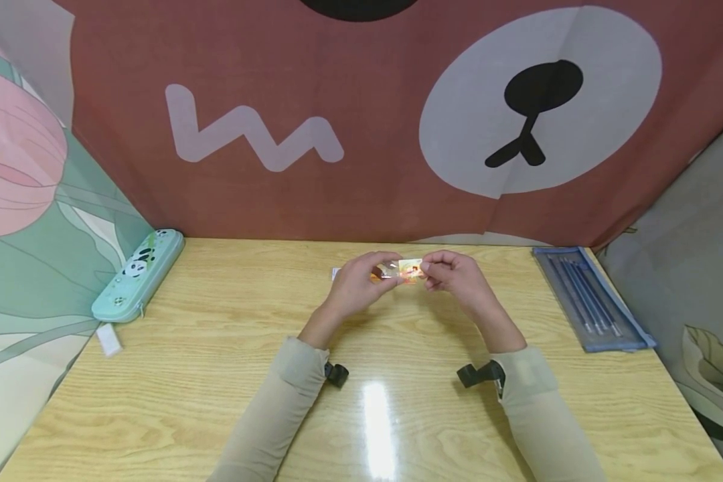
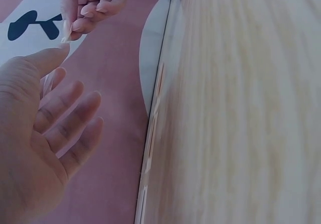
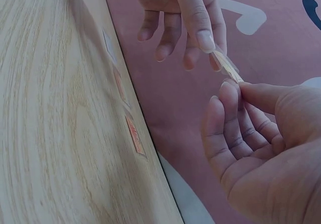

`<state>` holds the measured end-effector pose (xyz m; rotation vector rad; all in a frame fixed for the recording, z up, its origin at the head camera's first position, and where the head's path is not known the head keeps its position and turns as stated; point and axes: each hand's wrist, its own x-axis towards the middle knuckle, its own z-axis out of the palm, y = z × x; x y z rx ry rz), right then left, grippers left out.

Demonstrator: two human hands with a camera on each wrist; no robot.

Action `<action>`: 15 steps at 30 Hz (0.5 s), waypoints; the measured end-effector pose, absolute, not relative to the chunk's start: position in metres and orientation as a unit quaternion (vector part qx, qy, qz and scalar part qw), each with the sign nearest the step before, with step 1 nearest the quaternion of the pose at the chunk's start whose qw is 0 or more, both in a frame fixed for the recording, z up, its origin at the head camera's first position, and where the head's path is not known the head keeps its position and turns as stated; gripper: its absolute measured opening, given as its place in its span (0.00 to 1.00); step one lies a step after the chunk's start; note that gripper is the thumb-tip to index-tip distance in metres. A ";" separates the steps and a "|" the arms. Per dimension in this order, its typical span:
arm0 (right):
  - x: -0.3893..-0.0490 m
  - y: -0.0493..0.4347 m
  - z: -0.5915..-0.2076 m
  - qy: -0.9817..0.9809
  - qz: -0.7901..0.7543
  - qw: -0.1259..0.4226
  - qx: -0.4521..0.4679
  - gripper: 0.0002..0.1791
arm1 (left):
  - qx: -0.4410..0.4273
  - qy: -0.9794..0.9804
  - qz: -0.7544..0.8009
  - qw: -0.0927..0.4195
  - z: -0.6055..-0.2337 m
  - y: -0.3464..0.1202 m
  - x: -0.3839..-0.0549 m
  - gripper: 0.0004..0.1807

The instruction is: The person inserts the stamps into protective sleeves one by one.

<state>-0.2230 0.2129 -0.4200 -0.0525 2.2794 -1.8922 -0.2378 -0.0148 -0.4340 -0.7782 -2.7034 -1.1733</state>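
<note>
Both hands are raised above the far part of the table, holding one small flat packet [image 1: 410, 268] between them. It has a yellow and orange print and a clear plastic part toward the left. My left hand [image 1: 361, 282] pinches its clear end between thumb and forefinger, the other fingers spread loosely. At the opposite end my right hand [image 1: 454, 276] pinches the printed edge between thumb and fingertips. In the right wrist view, small flat orange pieces [image 3: 134, 135] lie on the table beneath; the hands mostly cover them in the head view.
A mint panda pencil case [image 1: 138, 276] lies at the back left, with a white eraser-like block [image 1: 108, 340] near it. To the right is a blue-edged mesh pouch [image 1: 593, 299] holding several pens. A printed cloth [image 1: 367, 187] rises behind the wooden table [image 1: 217, 402].
</note>
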 end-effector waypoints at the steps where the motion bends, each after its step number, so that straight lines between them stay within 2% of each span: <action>1: -0.223 0.213 -0.420 0.766 -0.636 0.091 -0.019 0.16 | -0.256 -0.886 -0.384 0.047 -0.434 -0.015 -0.238 0.23; 15: -0.223 0.213 -0.419 0.762 -0.639 0.099 -0.021 0.15 | -0.251 -0.892 -0.373 0.050 -0.437 -0.013 -0.238 0.23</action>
